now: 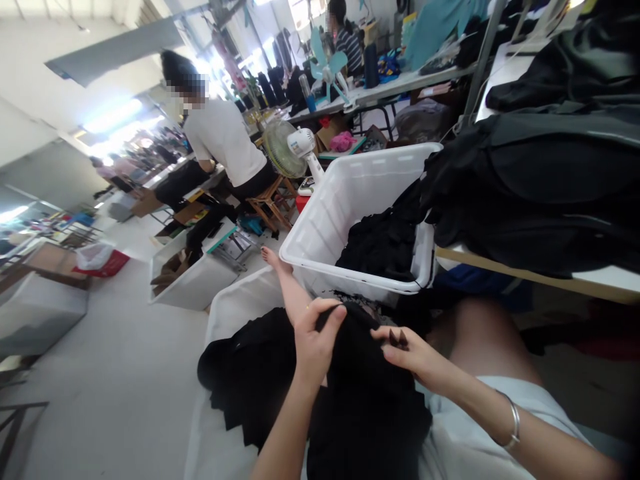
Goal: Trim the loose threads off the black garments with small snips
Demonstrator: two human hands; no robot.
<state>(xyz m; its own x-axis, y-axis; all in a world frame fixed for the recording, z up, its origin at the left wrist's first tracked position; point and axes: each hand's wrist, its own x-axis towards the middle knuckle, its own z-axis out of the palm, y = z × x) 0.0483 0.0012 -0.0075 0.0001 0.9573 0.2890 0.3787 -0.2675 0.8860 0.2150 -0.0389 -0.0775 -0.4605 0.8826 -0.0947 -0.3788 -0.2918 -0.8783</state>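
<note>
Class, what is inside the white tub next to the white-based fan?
Black fabric is piled inside the white tub, toward its right side. Whatever lies beneath the pile is covered and cannot be seen.

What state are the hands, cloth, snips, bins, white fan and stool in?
Left hand, pinching black cloth
Right hand, holding snips
Black cloth, bunched and draped
Snips, tips apart
Far bin, partly filled
Near bin, partly covered by cloth
White fan, standing; spin unclear
Stool, occupied

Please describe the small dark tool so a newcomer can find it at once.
Start at the white tub right of centre. Below, follow the arm with the silver bangle to the right hand. It holds the small dark tool, whose two pointed tips set it apart from the black cloth.
</note>
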